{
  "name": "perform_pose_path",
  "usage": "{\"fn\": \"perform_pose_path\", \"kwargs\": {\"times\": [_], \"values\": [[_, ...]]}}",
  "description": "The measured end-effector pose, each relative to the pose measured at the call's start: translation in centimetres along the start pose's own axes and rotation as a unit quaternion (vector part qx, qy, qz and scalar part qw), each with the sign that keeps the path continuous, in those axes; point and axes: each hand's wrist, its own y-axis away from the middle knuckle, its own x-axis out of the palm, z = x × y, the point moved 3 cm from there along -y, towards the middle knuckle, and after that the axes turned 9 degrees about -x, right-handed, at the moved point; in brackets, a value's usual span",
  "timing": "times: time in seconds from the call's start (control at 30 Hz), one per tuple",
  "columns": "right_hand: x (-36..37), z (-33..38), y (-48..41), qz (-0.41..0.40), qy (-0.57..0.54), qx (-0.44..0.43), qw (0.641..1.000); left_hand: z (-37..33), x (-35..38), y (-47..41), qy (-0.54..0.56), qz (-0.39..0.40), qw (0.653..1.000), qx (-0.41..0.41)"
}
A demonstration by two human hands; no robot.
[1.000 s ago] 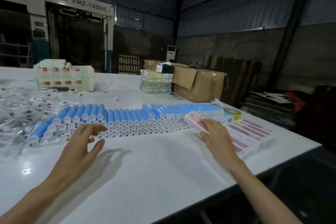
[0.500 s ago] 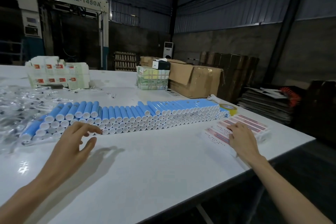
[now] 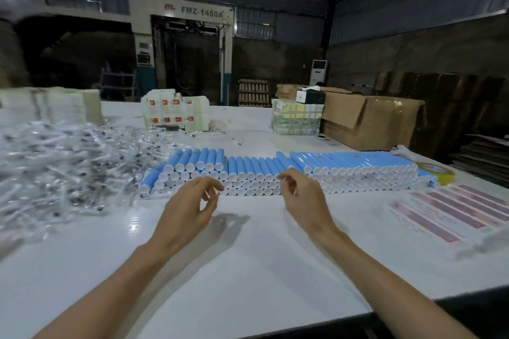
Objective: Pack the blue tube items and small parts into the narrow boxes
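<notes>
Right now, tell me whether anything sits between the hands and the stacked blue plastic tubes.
Nothing visible does. The left hand and right hand hover over the white table, directly before the white-capped ends of the stacked blue plastic tubes.

Left hand (image 3: 190,206), right hand (image 3: 300,198) — fingers loosely curled

Head camera faces down toward blue tubes (image 3: 248,170)
</notes>
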Motion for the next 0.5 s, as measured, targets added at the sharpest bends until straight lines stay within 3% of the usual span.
{"fn": "perform_pose_path", "kwargs": {"times": [0.1,0.2,0.4,0.5], "values": [[7.8,4.3,-2.4,0.028,-0.19,0.071,0.979,0.6,-1.3,0.0,-0.014,-0.049,0.998,-0.048],[13.7,6.7,-3.4,0.043,-0.288,0.133,0.947,1.1,-2.6,-0.2,-0.052,-0.055,0.992,-0.104],[19.1,4.8,-2.2,0.102,-0.319,0.167,0.927,3.5,-8.8,0.6,-0.204,-0.029,0.966,-0.157],[19.5,3.9,-2.4,0.089,-0.36,0.176,0.912,5.9,-13.7,2.6,-0.343,-0.056,0.913,-0.213]]}}
